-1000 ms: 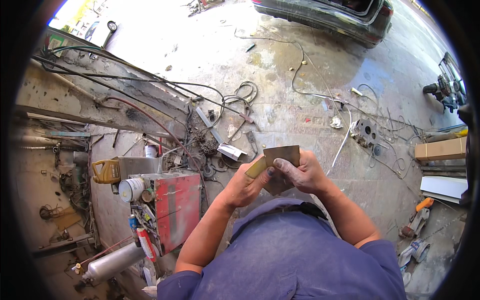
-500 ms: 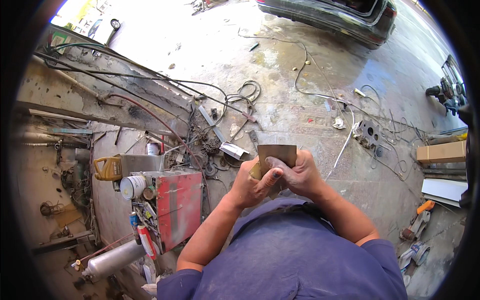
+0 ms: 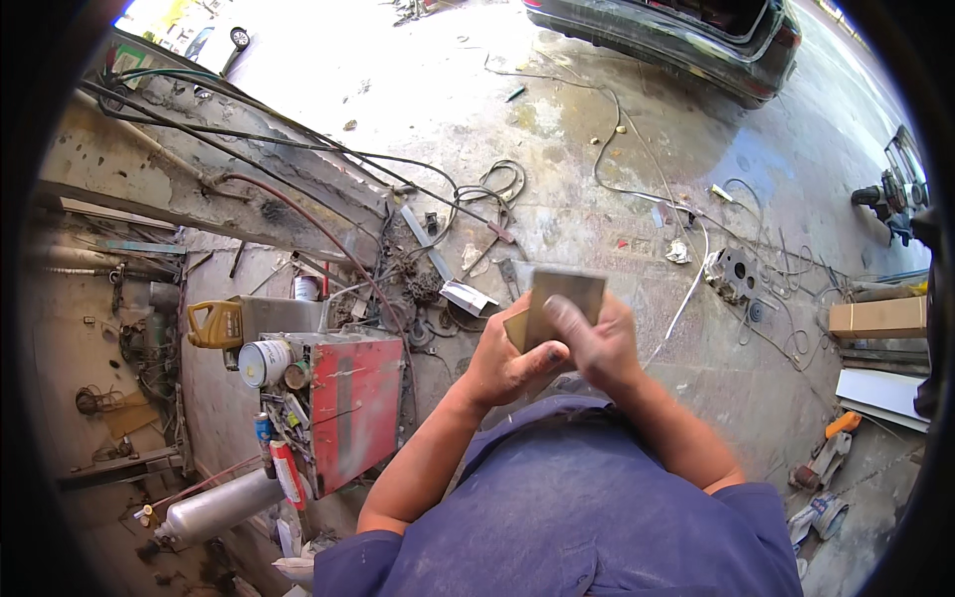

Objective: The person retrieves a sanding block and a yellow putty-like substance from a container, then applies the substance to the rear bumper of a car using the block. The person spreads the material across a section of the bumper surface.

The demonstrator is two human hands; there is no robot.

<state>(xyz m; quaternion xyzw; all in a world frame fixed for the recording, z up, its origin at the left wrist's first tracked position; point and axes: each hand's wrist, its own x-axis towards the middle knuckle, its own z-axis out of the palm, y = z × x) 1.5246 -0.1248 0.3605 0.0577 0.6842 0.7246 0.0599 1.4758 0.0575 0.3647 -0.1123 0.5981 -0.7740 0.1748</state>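
Both my hands hold a small flat brown plate (image 3: 569, 294) up in front of my chest. My left hand (image 3: 505, 360) grips its lower left edge, where a tan corner of the piece shows. My right hand (image 3: 595, 340) lies across the plate's face with the fingers pressed on it. The plate's upper edge stands free above my fingers. Its back side is hidden from me.
A red metal machine box (image 3: 348, 403) stands at my left with a yellow oil jug (image 3: 215, 324), a white can (image 3: 263, 362) and a grey gas cylinder (image 3: 214, 505). Tangled cables (image 3: 468, 199) cross the concrete floor. A dark car (image 3: 676, 35) is parked beyond. A cardboard box (image 3: 877, 318) lies right.
The plate has risen slightly and tilted more upright. My right hand's fingers have slid over its face while my left hand kept its hold.
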